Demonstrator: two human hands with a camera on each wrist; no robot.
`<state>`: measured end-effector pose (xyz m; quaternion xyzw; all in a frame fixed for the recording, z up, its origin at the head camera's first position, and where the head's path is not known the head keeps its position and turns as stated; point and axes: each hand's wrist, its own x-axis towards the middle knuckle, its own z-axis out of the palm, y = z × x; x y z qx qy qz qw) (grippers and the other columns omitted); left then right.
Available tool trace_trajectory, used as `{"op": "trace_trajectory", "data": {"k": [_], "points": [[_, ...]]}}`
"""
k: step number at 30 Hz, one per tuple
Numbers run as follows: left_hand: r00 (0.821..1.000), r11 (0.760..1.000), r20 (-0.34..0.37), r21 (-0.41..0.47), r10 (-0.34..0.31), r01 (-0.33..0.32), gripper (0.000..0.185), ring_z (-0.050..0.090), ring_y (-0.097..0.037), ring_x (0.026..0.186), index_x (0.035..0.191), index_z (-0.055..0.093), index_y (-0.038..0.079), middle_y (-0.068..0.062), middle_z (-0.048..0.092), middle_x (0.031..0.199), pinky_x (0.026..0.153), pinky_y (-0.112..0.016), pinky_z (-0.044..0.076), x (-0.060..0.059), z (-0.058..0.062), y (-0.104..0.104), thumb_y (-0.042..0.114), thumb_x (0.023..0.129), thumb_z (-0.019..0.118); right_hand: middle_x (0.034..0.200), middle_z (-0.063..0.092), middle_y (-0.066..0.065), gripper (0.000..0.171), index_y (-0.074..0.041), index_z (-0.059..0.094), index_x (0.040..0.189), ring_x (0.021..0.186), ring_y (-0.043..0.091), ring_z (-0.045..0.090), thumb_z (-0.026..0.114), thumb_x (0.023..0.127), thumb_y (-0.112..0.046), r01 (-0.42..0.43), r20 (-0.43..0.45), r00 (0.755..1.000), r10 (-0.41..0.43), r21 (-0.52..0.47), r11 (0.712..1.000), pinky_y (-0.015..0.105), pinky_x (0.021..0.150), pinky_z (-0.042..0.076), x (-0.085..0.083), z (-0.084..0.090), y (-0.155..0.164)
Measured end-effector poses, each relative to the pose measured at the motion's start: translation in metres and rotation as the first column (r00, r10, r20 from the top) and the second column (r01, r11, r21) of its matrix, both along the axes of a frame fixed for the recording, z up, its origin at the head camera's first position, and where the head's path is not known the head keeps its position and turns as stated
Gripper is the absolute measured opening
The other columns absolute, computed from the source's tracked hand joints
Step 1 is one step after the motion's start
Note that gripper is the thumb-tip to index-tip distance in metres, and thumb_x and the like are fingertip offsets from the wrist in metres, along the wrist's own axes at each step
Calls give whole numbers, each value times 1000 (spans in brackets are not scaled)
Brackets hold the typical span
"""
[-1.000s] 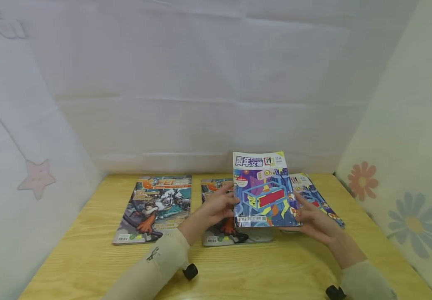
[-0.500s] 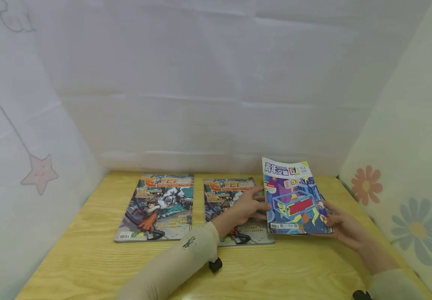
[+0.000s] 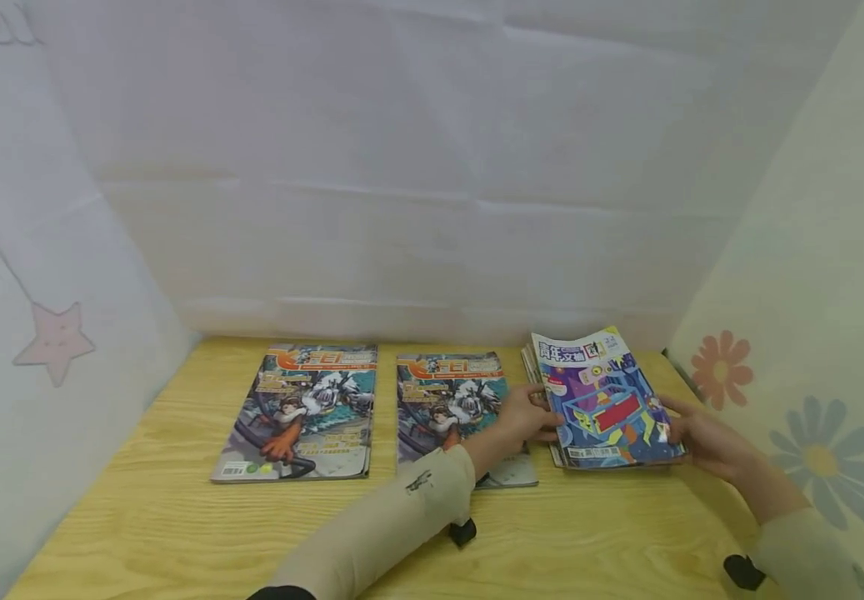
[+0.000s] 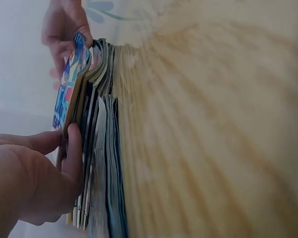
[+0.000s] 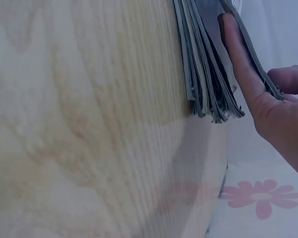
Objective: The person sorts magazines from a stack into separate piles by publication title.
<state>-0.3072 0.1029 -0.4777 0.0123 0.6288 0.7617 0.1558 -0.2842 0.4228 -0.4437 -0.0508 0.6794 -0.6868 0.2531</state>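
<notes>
— Right, left hand (image 3: 527,417)?

— Fingers curled at the left edge of the top magazine (image 3: 604,400), thumb against the page edges (plain from the left wrist camera (image 4: 69,163)). Gripping, not just resting.

— And the right hand (image 3: 705,442)?

— At the opposite, right edge of the same magazine. Thumb on the cover, one finger pressed flat along the side of the pile, seen from the right wrist (image 5: 253,89). Pinching that edge.

— Where exactly, that magazine?

— On top of a stack of magazines (image 3: 561,457) at the right end of the wooden table (image 3: 177,533), near the back wall. Cover up, blue and purple with a red block in the middle, Chinese title across the head. Tilted a little, nearer corner lying toward the right. Top copy slightly raised off the pile at the right hand's side (image 4: 72,74).

— Anything else on the table?

— Two matching comic magazines, flat and face up: one at the left (image 3: 300,412), one in the middle (image 3: 450,400) just beside the stack, partly under the left forearm. Beige sleeve (image 3: 387,533) over that forearm (small black print on it). Flower pattern on the right-hand wall (image 3: 720,367), pink star on the left one (image 3: 55,342).
</notes>
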Motion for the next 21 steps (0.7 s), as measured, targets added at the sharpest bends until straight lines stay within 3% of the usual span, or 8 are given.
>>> {"op": "trace_trajectory", "data": {"k": [5,12,17,21], "points": [[999,994,-33,-103,35,-38,74,71,-27,71,148,49,1,-11,65,97,64,-41,61,0,3,8,-12,82,79,114,69,13,86,-1,-7,160,95,28,69,36,88,14,38,33,999,-42,95,995,48,81,58,-11,3,1],[995,970,-84,-234,49,-67,70,70,-27,65,143,52,-1,-9,62,92,60,-38,60,4,9,14,-9,80,82,116,65,13,89,-1,-7,161,96,29,66,39,86,14,32,77,996,-42,126,992,51,86,56,-15,0,1],[988,946,-155,-318,10,-60,52,69,-25,63,125,60,-3,-5,60,81,59,-38,60,4,9,15,-6,79,85,117,63,14,87,2,-1,161,97,29,65,41,85,12,46,75,995,-60,172,984,49,87,56,-14,2,-1],[981,923,-190,-382,-39,-38,59,67,-20,63,131,57,-1,-1,60,83,60,-36,59,2,7,11,1,80,86,125,58,19,81,6,2,159,103,30,64,44,91,8,70,72,994,-88,219,973,48,90,55,-12,6,-4]]}}
